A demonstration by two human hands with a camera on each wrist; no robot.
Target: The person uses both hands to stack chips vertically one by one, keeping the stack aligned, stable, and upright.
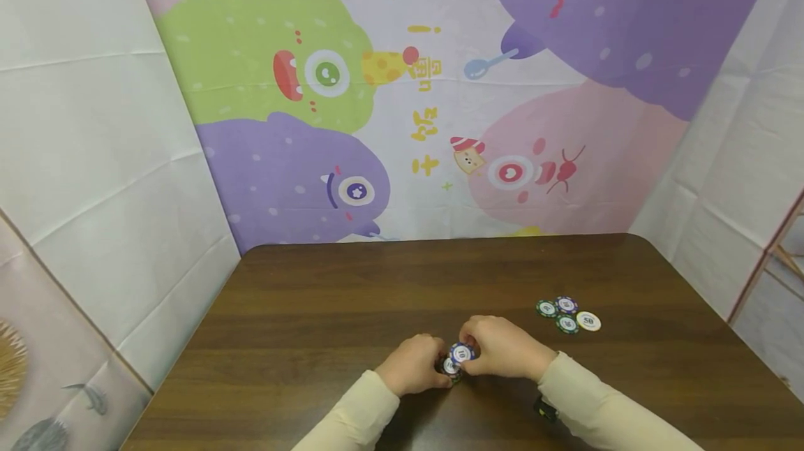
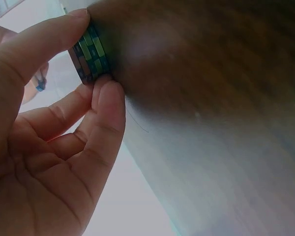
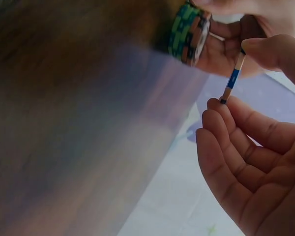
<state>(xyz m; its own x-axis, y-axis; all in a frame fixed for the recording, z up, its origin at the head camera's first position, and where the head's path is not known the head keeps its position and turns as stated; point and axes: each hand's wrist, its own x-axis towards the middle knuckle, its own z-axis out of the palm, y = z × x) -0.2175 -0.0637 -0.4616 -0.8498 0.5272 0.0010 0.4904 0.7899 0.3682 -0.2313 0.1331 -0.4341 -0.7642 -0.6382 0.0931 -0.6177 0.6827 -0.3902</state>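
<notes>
My left hand (image 1: 411, 365) holds a short stack of poker chips (image 2: 92, 55) by its edges, thumb on one side and fingertips on the other. Green-and-dark edges show low in the stack, with a brownish-orange and dark edge on top. A blue-and-white poker chip (image 1: 461, 353) marked 10 is pinched between thumb and fingertips of my right hand (image 1: 502, 348). In the head view this chip overlaps the stack's top face; from the right wrist it appears edge-on (image 3: 232, 78), tilted, with a gap between it and the stack (image 3: 189, 37).
Several loose chips lie to the right on the brown wooden table (image 1: 314, 297), among them a white chip (image 1: 588, 321) marked 50 and a green-edged chip (image 1: 568, 324). A cartoon-printed cloth (image 1: 427, 206) hangs behind the table's far edge.
</notes>
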